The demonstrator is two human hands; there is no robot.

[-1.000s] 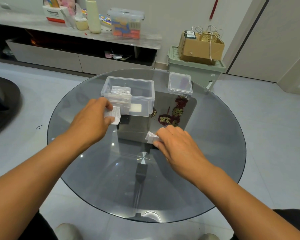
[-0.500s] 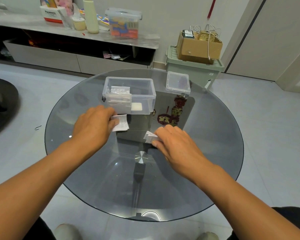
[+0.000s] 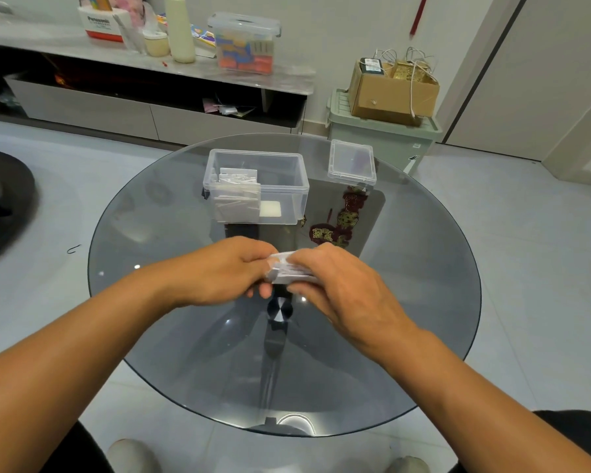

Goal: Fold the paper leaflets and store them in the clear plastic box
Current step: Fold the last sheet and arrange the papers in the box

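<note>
Hands (image 3: 280, 271) now joined, gripping leaflets (image 3: 287, 269) together

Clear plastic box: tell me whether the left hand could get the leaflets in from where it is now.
Probably yes. The clear plastic box stands open-topped beyond the left hand, its lid set aside, nothing between them. But both hands hold the leaflets.

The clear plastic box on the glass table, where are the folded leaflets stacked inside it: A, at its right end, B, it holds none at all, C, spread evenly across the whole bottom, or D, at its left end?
D: in the clear plastic box, the folded leaflets stand bunched against its left end, while the right part holds only a small white square.
</note>
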